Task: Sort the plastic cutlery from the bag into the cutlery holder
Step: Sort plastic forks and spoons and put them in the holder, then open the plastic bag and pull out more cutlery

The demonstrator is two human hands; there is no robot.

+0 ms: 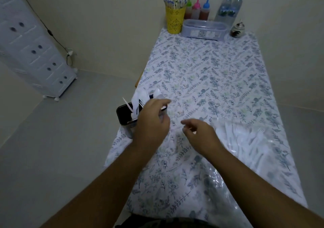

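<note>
Your right hand (198, 134), fingers loosely curled and empty, is nearer the cutlery bag (249, 140) just right; left hand (152, 120) releases over the holder (125, 113).

A floral cloth (219, 80) covers the surface; at its far end a yellow perforated cup (175, 20) holds sticks, just beside three squeeze bottles (197, 11) capped green, pink and blue; two green-capped water bottles (229, 9) stand behind a clear lidded container (204, 28); a small ceramic jar (237, 30) sits rightmost; a white drawer cabinet (31, 47) stands on the floor at left.
</note>
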